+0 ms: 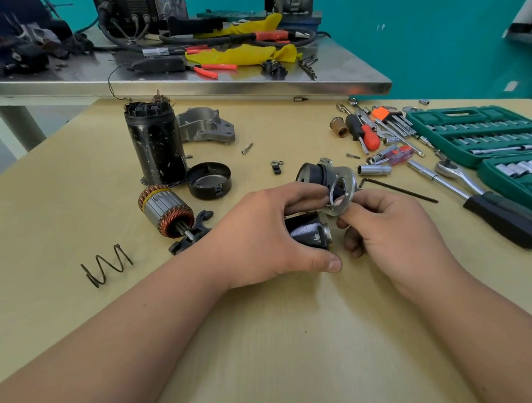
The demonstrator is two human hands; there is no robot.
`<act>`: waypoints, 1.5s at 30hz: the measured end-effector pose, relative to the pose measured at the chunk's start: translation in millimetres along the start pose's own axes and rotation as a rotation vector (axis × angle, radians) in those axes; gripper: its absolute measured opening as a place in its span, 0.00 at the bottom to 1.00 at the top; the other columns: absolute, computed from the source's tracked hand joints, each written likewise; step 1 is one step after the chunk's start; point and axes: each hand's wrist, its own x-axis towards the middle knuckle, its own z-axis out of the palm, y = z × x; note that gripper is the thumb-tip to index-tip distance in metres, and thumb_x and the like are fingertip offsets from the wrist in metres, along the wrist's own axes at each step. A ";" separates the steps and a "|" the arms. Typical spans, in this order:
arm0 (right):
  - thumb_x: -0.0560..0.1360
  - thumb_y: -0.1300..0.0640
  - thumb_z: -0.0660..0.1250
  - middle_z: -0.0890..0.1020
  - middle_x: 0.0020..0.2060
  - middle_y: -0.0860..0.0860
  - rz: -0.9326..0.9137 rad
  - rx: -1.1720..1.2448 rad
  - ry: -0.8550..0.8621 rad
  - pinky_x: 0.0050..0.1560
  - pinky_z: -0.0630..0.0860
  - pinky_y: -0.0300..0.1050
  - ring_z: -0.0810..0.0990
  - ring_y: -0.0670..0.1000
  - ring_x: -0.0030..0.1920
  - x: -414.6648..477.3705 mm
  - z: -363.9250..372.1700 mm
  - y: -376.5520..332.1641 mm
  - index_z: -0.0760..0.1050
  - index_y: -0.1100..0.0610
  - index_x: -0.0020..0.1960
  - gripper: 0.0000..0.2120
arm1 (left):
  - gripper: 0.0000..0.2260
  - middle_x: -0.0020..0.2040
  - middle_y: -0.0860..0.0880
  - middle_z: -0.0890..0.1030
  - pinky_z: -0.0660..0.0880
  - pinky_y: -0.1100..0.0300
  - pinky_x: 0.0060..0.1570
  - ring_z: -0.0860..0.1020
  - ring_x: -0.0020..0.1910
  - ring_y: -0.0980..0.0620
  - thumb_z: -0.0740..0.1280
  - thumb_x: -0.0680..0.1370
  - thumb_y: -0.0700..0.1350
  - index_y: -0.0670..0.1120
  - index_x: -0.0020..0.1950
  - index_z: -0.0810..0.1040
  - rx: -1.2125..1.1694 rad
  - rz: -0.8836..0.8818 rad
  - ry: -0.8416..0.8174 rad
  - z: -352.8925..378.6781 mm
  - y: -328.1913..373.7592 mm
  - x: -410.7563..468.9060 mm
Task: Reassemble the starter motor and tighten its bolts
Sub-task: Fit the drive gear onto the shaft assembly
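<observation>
A workshop – socket set [481, 134], steel bench [192, 82]

A pale wooden tabletop [74, 167] fills the foreground. At its far right lies an open green plastic socket-set case [422, 116], rows of chrome sockets inside. Behind stands a stainless steel workbench [192, 88] — on it a crumpled yellow cloth [246, 54], orange-handled pliers [216, 69] just in front of the cloth, and thick black cables [306, 36] looping from a dark boxy machine [128, 9]. A teal painted wall [419, 42] rises beyond.
</observation>
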 end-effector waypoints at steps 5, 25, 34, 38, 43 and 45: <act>0.73 0.54 0.69 0.81 0.30 0.48 -0.036 -0.008 -0.102 0.31 0.74 0.43 0.79 0.48 0.29 -7.7 -3.6 -5.0 0.82 0.51 0.45 0.04 | 0.37 0.60 0.70 0.78 0.70 0.71 0.61 0.73 0.60 0.73 0.82 0.62 0.52 0.59 0.69 0.72 -0.036 -0.008 0.014 -4.1 -1.9 1.3; 0.74 0.52 0.69 0.80 0.28 0.48 -0.043 -0.020 -0.215 0.32 0.77 0.43 0.82 0.49 0.29 -14.4 -18.6 -21.0 0.80 0.46 0.33 0.10 | 0.31 0.48 0.74 0.77 0.70 0.77 0.53 0.75 0.53 0.72 0.72 0.57 0.66 0.65 0.59 0.75 0.405 0.235 0.248 -20.2 23.9 -2.5; 0.73 0.49 0.68 0.82 0.28 0.49 -0.067 -0.136 -0.253 0.42 0.81 0.60 0.82 0.48 0.32 -16.5 -12.1 -23.3 0.81 0.49 0.39 0.07 | 0.38 0.57 0.66 0.61 0.76 0.60 0.45 0.72 0.46 0.60 0.62 0.64 0.68 0.76 0.68 0.43 0.872 0.158 -0.084 -24.0 53.1 8.7; 0.74 0.50 0.68 0.82 0.29 0.48 -0.075 -0.107 -0.273 0.43 0.81 0.62 0.82 0.47 0.31 -14.4 -12.0 -22.3 0.81 0.50 0.39 0.08 | 0.25 0.61 0.65 0.59 0.78 0.56 0.45 0.77 0.47 0.54 0.61 0.66 0.68 0.72 0.62 0.60 0.893 0.192 -0.158 -30.3 58.4 15.5; 0.71 0.46 0.63 0.82 0.35 0.43 -0.119 -0.012 -0.344 0.41 0.79 0.50 0.82 0.43 0.35 -11.8 -10.1 -17.9 0.82 0.44 0.44 0.09 | 0.18 0.53 0.68 0.75 0.72 0.72 0.44 0.77 0.50 0.65 0.67 0.61 0.70 0.67 0.47 0.74 0.553 0.103 -0.002 -51.5 52.0 18.2; 0.72 0.49 0.62 0.82 0.36 0.43 -0.146 0.017 -0.347 0.38 0.77 0.46 0.80 0.42 0.35 -10.1 -7.1 -16.8 0.81 0.39 0.46 0.10 | 0.19 0.46 0.67 0.80 0.78 0.67 0.36 0.81 0.40 0.61 0.70 0.59 0.69 0.66 0.48 0.76 0.367 0.023 0.057 -57.4 47.4 15.8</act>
